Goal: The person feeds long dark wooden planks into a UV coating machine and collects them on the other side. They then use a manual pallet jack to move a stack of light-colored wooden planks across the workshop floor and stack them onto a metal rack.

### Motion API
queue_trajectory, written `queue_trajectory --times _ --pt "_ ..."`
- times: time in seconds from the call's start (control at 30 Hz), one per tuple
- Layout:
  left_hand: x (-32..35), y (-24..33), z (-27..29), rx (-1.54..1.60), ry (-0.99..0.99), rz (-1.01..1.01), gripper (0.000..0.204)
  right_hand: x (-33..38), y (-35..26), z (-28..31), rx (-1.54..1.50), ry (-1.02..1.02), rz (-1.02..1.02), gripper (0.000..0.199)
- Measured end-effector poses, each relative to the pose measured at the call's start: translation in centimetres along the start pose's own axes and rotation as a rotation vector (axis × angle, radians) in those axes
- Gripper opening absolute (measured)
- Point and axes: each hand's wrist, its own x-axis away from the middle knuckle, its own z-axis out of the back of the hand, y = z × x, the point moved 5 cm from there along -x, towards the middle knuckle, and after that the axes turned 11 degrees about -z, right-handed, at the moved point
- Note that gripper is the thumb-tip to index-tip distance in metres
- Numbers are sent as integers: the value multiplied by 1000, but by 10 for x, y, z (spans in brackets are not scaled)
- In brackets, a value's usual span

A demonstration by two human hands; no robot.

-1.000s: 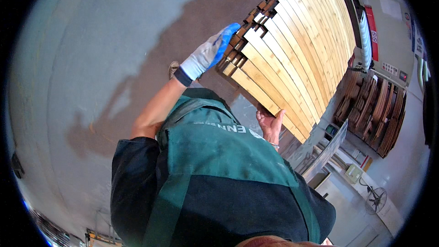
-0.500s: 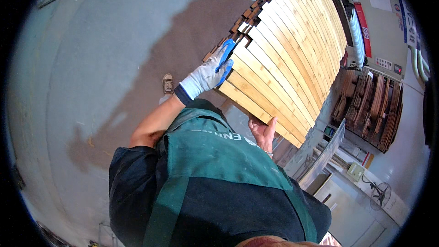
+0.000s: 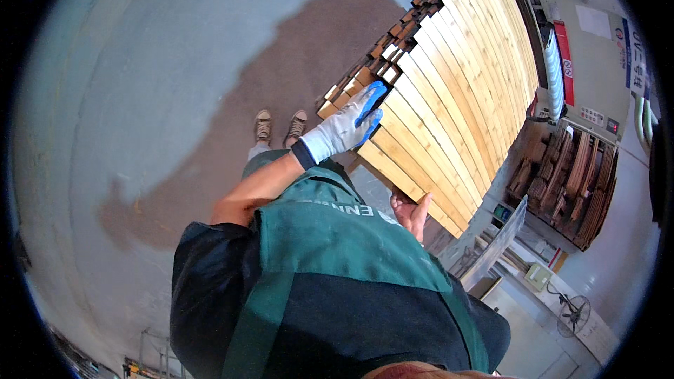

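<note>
A wide row of light wooden planks [image 3: 449, 109] lies side by side, fanning toward the upper right. My left hand [image 3: 345, 125], in a grey glove with a blue palm, presses against the planks' left ends. Its fingers are stretched out and the thumb is apart. Bare, my right hand [image 3: 413, 214] is at the long edge of the nearest plank, thumb along the top and fingers partly hidden beneath it. More plank ends [image 3: 414, 17], dark brown and stepped, show under the row's left side.
Brown boards [image 3: 565, 179] are stacked on the floor at right. Behind the row's right end stands a grey machine cabinet [image 3: 590, 42]. A fan [image 3: 573, 314] sits at lower right. My shoes [image 3: 296, 126] are left of the planks, on grey floor [image 3: 154, 70].
The view has shifted, and the planks and both hands appear slightly farther right and lower. A second shoe and more light plank ends below my left hand now show. Both hands stay at the planks.
</note>
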Motion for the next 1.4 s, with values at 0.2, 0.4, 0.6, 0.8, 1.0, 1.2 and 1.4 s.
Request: queue_trajectory --times 0.2,0.4,0.6,0.8,1.0,1.2,1.4 --pt "-42 31 43 -93 90 -37 62 1 5 -1 13 -28 31 87" --pt "-111 -36 22 -268 45 -138 64 -6 5 2 17 -63 22 89" --pt "-115 -35 5 -339 -24 -11 59 -2 5 -4 -9 -45 24 85" --pt "-113 -50 -15 -286 -7 -69 59 0 4 -4 32 -131 20 83" --pt "-109 -65 -27 -190 -24 -42 61 -6 2 -2 51 -204 21 86" --pt "-111 -38 -16 50 -67 90 65 -6 3 -3 118 -303 36 88" --pt "-127 -23 32 270 166 96 44 11 10 -21 5 -58 83 80"
